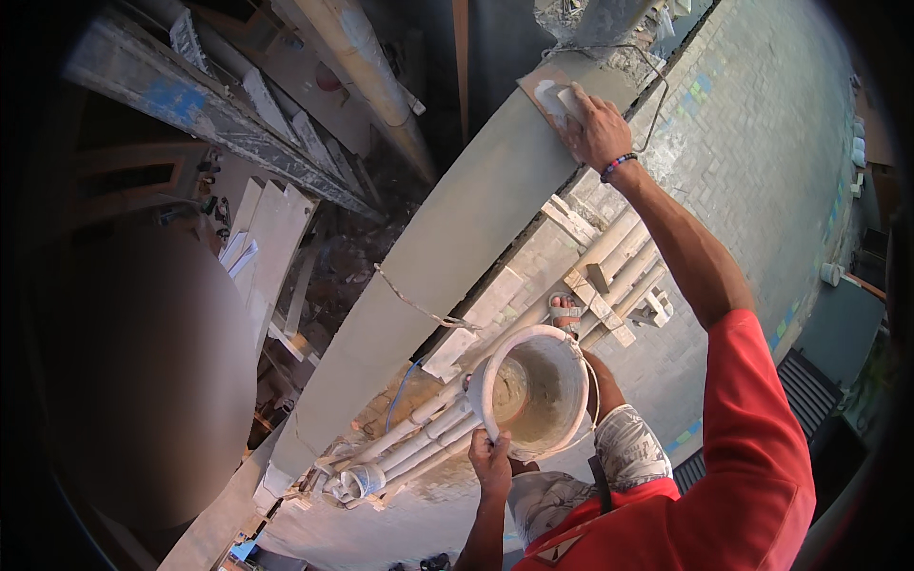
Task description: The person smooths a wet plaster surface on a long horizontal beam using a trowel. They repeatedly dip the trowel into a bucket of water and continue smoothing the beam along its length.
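Note:
My right hand (pixel 600 130) is closed on the grip of a flat plastering float (pixel 541 92). The float lies against the smooth grey face of a long concrete beam (pixel 447 233), near its upper end. A beaded bracelet circles that wrist. My left hand (pixel 490 463) grips the lower left rim of a pale, mortar-stained bucket (pixel 487 395), its fingers partly hidden. The bucket is tilted so that its inside shows, with wet, greyish-brown stuff (pixel 533 395) in it. A thin handle (pixel 596 385) hangs along the bucket's right side.
Bamboo poles (pixel 433 443) run below the beam, and my sandalled foot (pixel 565 312) rests by more of them. Wire loops (pixel 419 309) stick out around the beam. Far below lies a paved yard (pixel 752 143). Boards and debris fill the left; a dark blurred shape (pixel 152 381) blocks part of it.

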`<state>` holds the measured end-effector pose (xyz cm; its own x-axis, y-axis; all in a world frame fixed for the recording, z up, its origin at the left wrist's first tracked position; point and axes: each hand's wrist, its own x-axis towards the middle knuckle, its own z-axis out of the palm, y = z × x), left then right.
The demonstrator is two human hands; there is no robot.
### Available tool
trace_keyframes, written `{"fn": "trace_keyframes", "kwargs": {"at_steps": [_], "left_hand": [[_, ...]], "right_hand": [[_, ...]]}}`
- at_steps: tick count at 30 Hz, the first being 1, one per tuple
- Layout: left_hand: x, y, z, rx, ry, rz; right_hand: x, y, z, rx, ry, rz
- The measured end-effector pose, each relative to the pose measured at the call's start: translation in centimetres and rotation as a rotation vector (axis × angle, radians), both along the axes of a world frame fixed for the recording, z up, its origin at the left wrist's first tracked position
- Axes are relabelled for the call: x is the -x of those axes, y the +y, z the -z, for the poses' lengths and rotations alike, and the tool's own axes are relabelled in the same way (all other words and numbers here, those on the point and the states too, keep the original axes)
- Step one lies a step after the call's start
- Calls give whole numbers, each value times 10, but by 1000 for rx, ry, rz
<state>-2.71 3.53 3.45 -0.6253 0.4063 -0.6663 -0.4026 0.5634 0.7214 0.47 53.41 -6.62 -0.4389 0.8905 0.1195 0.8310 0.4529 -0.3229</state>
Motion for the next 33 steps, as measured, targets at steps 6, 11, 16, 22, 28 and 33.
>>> {"fn": "trace_keyframes", "kwargs": {"at_steps": [6, 11, 16, 22, 28, 33], "left_hand": [[-11, 4, 11, 8, 3, -95], [-9, -6, 15, -1, 1, -41], [-11, 3, 8, -1, -6, -129], [-9, -1, 17, -2, 22, -10], [-5, 1, 7, 21, -9, -91], [-3, 9, 8, 15, -15, -22]], "right_hand": [[19, -34, -4, 10, -39, -417], [27, -2, -1, 3, -36, -143], [21, -42, -18, 136, -117, -420], [32, -7, -4, 11, -9, -143], [-34, -36, -13, 105, -8, -247], [5, 1, -5, 12, 27, -40]]}}
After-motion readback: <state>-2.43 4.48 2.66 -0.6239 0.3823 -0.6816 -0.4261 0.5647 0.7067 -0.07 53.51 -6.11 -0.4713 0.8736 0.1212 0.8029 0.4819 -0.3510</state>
